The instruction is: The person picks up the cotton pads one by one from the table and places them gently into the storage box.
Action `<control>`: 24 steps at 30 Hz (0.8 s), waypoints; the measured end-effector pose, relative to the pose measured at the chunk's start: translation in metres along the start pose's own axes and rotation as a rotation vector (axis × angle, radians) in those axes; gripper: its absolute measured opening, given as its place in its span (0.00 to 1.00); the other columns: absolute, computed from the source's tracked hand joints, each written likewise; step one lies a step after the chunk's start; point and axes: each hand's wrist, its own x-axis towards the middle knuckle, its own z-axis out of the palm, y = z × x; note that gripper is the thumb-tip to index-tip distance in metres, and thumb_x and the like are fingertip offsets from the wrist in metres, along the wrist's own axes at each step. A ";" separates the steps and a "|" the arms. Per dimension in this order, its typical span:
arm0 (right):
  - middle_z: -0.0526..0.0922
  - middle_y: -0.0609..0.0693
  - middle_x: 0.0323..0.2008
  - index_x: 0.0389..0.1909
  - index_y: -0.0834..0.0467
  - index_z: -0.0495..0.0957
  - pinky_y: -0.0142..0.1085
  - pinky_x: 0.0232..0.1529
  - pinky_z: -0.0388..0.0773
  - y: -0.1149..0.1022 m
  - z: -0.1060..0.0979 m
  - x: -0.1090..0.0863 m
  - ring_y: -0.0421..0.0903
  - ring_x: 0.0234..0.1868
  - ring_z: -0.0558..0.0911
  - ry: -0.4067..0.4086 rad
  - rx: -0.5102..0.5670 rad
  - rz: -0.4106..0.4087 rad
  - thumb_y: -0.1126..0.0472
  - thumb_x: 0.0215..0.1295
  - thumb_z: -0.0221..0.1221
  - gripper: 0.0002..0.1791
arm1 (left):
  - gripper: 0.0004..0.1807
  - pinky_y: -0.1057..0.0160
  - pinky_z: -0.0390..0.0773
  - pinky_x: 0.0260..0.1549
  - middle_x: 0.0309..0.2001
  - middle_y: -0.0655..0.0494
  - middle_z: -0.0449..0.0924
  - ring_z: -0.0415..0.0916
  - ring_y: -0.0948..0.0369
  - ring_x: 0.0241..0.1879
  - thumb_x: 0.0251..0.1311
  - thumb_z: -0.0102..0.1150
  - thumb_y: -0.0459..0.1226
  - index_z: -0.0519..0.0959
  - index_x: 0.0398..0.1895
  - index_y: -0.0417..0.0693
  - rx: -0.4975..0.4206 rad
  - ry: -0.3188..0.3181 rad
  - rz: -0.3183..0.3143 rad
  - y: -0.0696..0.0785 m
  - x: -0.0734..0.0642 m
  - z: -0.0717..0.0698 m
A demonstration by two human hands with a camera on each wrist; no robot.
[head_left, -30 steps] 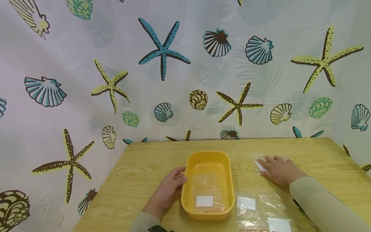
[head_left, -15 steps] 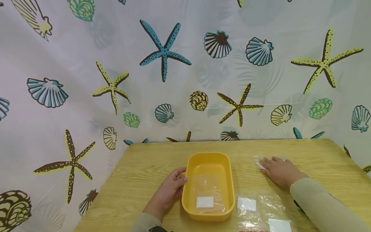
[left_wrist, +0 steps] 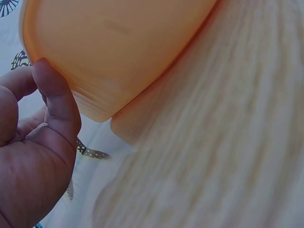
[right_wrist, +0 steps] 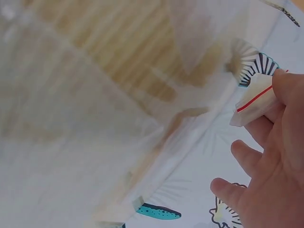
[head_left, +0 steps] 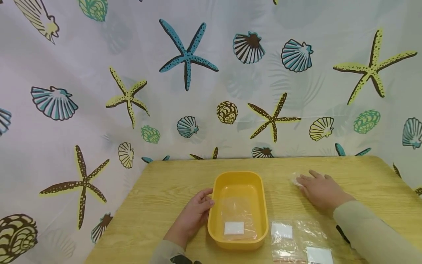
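My left hand (head_left: 192, 216) grips the left rim of a yellow plastic tray (head_left: 239, 187), its thumb at the edge in the left wrist view. Inside the tray lies a clear plastic bag (head_left: 237, 211) with a white label (head_left: 234, 228). To the tray's right, my right hand (head_left: 324, 192) is over the table. It pinches a small clear zip bag (right_wrist: 256, 102) with a red stripe between thumb and forefinger, the other fingers spread apart. From the head view, the hand covers most of this bag.
Right of the tray, clear zip bags (head_left: 285, 249) with white labels (head_left: 319, 255) lie flat on the wooden table (head_left: 171, 179). Behind the table hangs a white curtain (head_left: 214, 84) printed with shells and starfish.
My right hand has drawn its fingers together on the zip bag, which has gone from lying flat to bunched under the fingertips. The left hand and tray stay in place.
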 end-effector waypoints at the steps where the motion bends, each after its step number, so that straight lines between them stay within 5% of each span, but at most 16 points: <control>1: 0.71 0.58 0.70 0.72 0.57 0.71 0.71 0.62 0.61 0.000 -0.001 0.000 0.68 0.71 0.62 0.006 0.001 -0.001 0.52 0.80 0.48 0.25 | 0.29 0.62 0.82 0.39 0.49 0.42 0.72 0.76 0.57 0.39 0.74 0.53 0.32 0.60 0.76 0.41 -0.001 0.000 -0.001 0.000 0.000 0.000; 9: 0.72 0.57 0.69 0.70 0.58 0.72 0.69 0.62 0.63 -0.009 -0.015 0.000 0.66 0.71 0.64 0.074 -0.035 -0.028 0.53 0.78 0.51 0.25 | 0.30 0.63 0.82 0.38 0.48 0.42 0.72 0.76 0.58 0.38 0.74 0.51 0.31 0.59 0.76 0.40 -0.011 -0.016 0.005 0.000 0.002 0.000; 24: 0.72 0.52 0.70 0.71 0.56 0.72 0.65 0.67 0.59 -0.073 -0.032 0.003 0.61 0.74 0.62 0.186 -0.026 -0.060 0.47 0.79 0.49 0.27 | 0.30 0.60 0.82 0.40 0.49 0.41 0.72 0.77 0.57 0.40 0.75 0.51 0.32 0.58 0.76 0.40 0.000 -0.023 0.003 0.001 0.002 0.000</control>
